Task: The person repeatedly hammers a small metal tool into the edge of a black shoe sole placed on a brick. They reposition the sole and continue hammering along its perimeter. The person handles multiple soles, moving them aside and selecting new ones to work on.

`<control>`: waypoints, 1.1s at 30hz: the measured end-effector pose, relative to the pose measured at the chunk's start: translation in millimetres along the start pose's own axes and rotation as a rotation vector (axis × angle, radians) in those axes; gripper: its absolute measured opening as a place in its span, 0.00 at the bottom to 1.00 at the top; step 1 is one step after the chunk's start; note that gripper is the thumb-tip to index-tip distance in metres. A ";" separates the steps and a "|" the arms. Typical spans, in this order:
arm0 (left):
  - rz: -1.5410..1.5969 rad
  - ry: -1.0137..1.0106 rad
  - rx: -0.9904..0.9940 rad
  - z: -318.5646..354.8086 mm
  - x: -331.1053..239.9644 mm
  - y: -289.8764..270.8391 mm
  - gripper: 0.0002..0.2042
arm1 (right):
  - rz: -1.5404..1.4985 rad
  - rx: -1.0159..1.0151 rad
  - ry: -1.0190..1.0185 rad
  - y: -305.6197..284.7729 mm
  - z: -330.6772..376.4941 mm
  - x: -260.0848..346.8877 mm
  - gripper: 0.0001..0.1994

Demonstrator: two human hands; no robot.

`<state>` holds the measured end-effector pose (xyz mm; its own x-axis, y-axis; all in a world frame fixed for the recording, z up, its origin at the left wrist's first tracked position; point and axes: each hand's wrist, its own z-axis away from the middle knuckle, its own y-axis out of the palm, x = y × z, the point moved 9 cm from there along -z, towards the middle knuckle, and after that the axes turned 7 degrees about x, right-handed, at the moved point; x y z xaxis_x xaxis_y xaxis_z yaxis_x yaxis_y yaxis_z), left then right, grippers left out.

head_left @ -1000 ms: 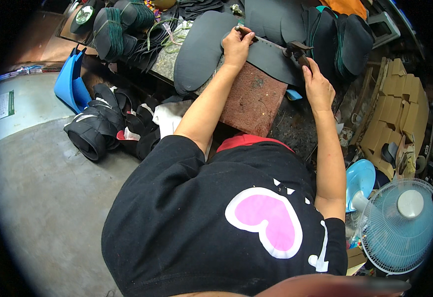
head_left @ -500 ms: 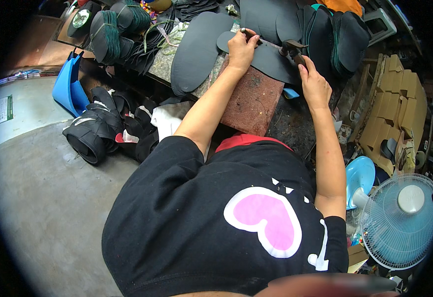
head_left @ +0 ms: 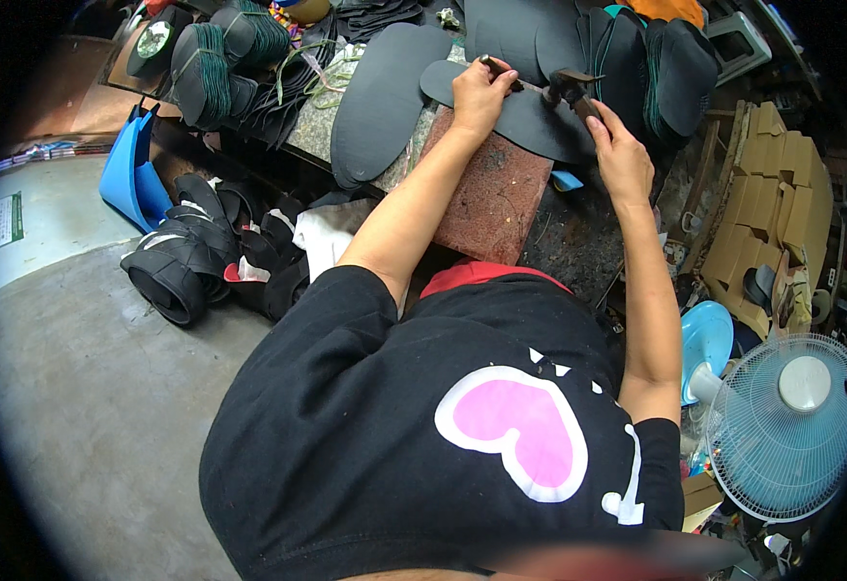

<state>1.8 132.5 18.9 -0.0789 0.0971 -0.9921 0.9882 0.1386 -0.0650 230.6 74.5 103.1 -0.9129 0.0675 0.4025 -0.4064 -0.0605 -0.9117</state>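
Note:
My left hand (head_left: 478, 102) is closed around a slim dark punch-like tool (head_left: 490, 64), its tip partly hidden by the fingers. It stands over a black sole (head_left: 537, 128) that lies on a reddish-brown slab (head_left: 489, 198). To its right, my right hand (head_left: 623, 165) grips the handle of a hammer (head_left: 571, 85). The hammer's dark head hovers over the far right part of the sole, close to the tool. A larger black sole (head_left: 385, 107) lies flat at the left of the slab.
Bundles of black soles tied with green cord (head_left: 201, 77) sit at the far left, with more stacked soles (head_left: 680, 77) at the far right. Black straps (head_left: 177, 257) are heaped lower left beside a blue folder-like holder (head_left: 133, 174). A fan (head_left: 782, 426) and cardboard (head_left: 762, 203) stand on the right.
My left hand and the tool have shifted slightly right along the sole. The hammer and my right hand have moved a little away from me. Both grips stay the same.

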 end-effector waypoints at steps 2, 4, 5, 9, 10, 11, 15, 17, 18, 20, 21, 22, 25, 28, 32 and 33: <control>-0.044 0.008 -0.017 0.9 -1.5 0.4 0.05 | -0.150 -0.069 -0.101 -22.4 5.3 15.7 0.18; -0.235 0.144 -0.006 4.0 -17.2 4.2 0.06 | -0.303 -0.219 -0.322 -51.9 19.6 37.3 0.17; -0.332 0.223 -0.001 6.9 -25.9 6.9 0.06 | -0.373 -0.271 -0.354 -60.5 24.1 40.8 0.17; -0.688 0.487 0.055 15.6 -50.7 31.4 0.07 | -0.320 -0.362 -0.493 -61.7 31.7 55.1 0.18; -0.691 0.506 0.044 18.1 -52.4 33.1 0.07 | -0.246 -0.361 -0.502 -55.3 31.7 55.2 0.18; -0.670 0.500 0.029 17.4 -52.3 32.9 0.07 | -0.169 -0.072 -0.146 -22.9 16.2 26.4 0.19; -0.571 0.414 -0.018 17.9 -43.3 23.9 0.08 | -0.053 -0.031 -0.035 -1.3 9.0 -4.7 0.20; -0.529 0.357 -0.052 12.0 -38.8 16.2 0.07 | 0.001 -0.012 -0.023 8.3 7.6 -10.8 0.20; -0.207 0.115 -0.028 3.8 -15.0 6.9 0.04 | 0.018 -0.005 -0.017 12.4 7.6 -12.7 0.20; 0.208 0.114 -0.170 4.6 -8.3 -14.4 0.03 | 0.022 0.029 -0.006 19.4 7.4 -15.0 0.20; 0.404 0.077 -0.228 6.0 -0.4 -23.7 0.03 | 0.035 0.006 -0.028 18.3 7.1 -12.8 0.20; 0.358 0.108 -0.235 5.6 -3.6 -32.7 0.04 | 0.047 0.011 -0.044 18.8 6.9 -11.5 0.19; 0.118 0.085 -0.231 5.4 -5.2 -51.4 0.05 | 0.054 0.014 -0.065 17.4 5.1 -10.5 0.19; -0.028 0.021 -0.143 3.9 -1.2 -48.4 0.05 | 0.054 0.033 -0.056 15.4 2.9 -10.6 0.19; 0.031 0.002 -0.207 4.4 2.6 -50.4 0.06 | 0.063 0.040 -0.050 3.4 1.7 -0.7 0.19; 0.039 -0.002 -0.211 4.2 3.2 -50.6 0.06 | 0.077 0.043 -0.024 -2.0 1.7 1.8 0.20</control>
<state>-47.9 121.6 18.5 -0.0404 0.1048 -0.9937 0.9410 0.3383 -0.0025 229.7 73.1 105.7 -0.9418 0.0373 0.3340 -0.3361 -0.1071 -0.9357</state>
